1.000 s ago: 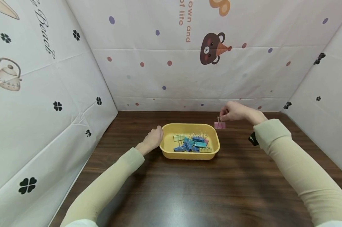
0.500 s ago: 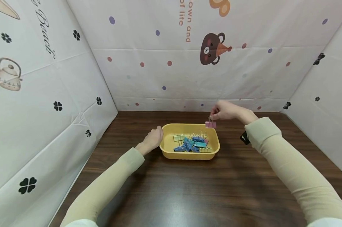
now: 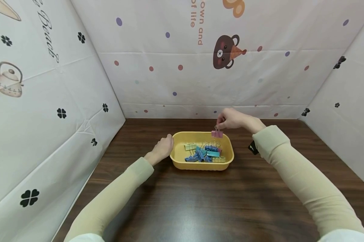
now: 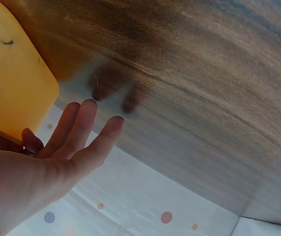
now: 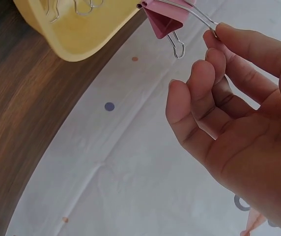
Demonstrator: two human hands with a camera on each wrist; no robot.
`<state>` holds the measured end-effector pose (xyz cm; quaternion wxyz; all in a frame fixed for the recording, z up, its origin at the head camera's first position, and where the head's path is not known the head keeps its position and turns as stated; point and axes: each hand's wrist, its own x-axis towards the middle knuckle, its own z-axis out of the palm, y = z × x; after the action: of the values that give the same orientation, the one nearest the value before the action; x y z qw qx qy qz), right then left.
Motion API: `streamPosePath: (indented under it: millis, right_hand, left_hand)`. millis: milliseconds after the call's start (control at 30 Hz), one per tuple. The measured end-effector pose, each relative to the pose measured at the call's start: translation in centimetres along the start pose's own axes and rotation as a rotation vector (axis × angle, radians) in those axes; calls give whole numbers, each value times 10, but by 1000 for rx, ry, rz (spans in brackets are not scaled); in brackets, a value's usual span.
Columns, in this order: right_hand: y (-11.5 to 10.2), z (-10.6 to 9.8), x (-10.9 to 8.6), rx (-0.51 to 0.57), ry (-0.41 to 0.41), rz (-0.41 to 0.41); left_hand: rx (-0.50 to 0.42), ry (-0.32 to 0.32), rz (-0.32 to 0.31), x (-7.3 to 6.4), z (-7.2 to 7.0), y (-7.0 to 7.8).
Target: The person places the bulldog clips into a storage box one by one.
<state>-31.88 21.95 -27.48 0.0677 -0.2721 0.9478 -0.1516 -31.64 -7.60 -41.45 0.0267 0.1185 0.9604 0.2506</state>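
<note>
In the head view a yellow plastic basket [image 3: 182,166] holds a heap of blue, teal and pale yellow binder clips [image 3: 213,154]. My left hand [image 3: 161,148] holds its left rim near the far corner. The left wrist view shows that hand [image 4: 57,157] beside the basket wall [image 4: 17,73], several fingers stretched outside it; the thumb is mostly hidden. Above the far right rim, my right hand [image 3: 234,119] pinches a pink binder clip [image 3: 217,134] by a wire handle. In the right wrist view the pink clip [image 5: 165,17] hangs from thumb and forefinger, its other handle pointing down.
The basket stands on a dark brown wooden table [image 3: 182,198]. A white printed sheet [image 3: 170,80] rises behind the table, with similar sheets on the left [image 3: 49,134] and right [image 3: 336,134]. A black band [image 3: 253,148] is at the right wrist.
My right hand has carried the pink binder clip leftward, from beyond the basket's right side to over its far right rim. My left hand and the basket have stayed put.
</note>
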Motion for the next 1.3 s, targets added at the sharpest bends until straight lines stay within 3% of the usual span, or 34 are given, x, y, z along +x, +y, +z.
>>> streamPosePath:
  millis: [567, 1300]
  right_hand:
    - [-13, 17, 17, 1, 13, -40]
    - [-40, 34, 33, 71, -24, -81]
  left_hand:
    - [-18, 4, 8, -1, 3, -6]
    - [-10, 11, 2, 0, 1, -1]
